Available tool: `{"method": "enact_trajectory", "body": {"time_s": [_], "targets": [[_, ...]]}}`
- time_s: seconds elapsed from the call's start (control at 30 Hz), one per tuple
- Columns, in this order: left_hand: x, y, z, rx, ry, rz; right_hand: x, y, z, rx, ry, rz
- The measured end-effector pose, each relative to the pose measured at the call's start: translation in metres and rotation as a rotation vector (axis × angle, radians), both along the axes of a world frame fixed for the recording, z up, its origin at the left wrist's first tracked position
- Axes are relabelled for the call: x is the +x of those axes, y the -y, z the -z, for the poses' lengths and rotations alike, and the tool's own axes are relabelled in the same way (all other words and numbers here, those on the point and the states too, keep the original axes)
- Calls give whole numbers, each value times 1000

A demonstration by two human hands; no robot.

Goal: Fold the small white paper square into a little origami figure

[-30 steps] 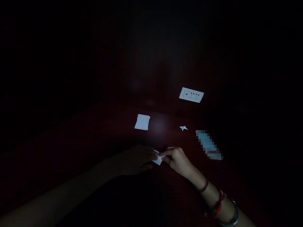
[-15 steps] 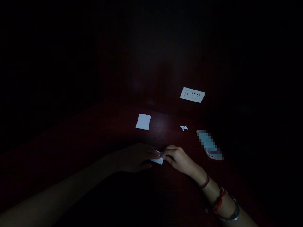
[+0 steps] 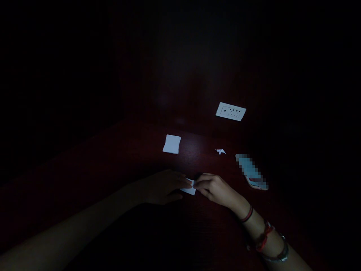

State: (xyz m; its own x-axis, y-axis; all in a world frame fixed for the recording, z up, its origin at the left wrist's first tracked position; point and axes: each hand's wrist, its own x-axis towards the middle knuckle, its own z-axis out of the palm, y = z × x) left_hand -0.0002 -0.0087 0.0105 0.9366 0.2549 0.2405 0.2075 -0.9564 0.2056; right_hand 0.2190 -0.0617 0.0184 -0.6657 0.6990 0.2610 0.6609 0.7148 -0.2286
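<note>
A small white piece of paper [image 3: 189, 190] lies on the dark red tabletop between my hands. My left hand [image 3: 165, 187] is in shadow, with its fingers stretched out and their tips resting on the paper. From the right, my right hand [image 3: 213, 188] has its fingers bent and brought together at the paper's right edge. Its fingertips meet the paper close to the tips of my left hand. Both hands cover parts of the paper, so its full outline is hidden.
Beyond my hands lies a stack of white square paper [image 3: 172, 144]. A small folded paper figure [image 3: 220, 151] sits farther right, near a phone [image 3: 252, 173] with a blurred screen. A white socket panel [image 3: 231, 111] is on the back wall. The surroundings are very dark.
My right hand's fingertips have shifted slightly at the paper's edge, and a little more of the paper's top shows. My left hand stays almost still. The whole view has shifted slightly.
</note>
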Motion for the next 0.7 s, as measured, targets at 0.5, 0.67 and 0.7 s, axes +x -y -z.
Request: {"method": "enact_trajectory", "body": {"time_s": [0.5,0.67,0.7], "targets": [[1,0,1,24,-26,-10,-1,4,-3,18,92,-16],[1,0,1,43,-43,3,-2,4,-4,1,85,-9],[1,0,1,46,-45,0,-2,4,-5,-7,80,-6]]}}
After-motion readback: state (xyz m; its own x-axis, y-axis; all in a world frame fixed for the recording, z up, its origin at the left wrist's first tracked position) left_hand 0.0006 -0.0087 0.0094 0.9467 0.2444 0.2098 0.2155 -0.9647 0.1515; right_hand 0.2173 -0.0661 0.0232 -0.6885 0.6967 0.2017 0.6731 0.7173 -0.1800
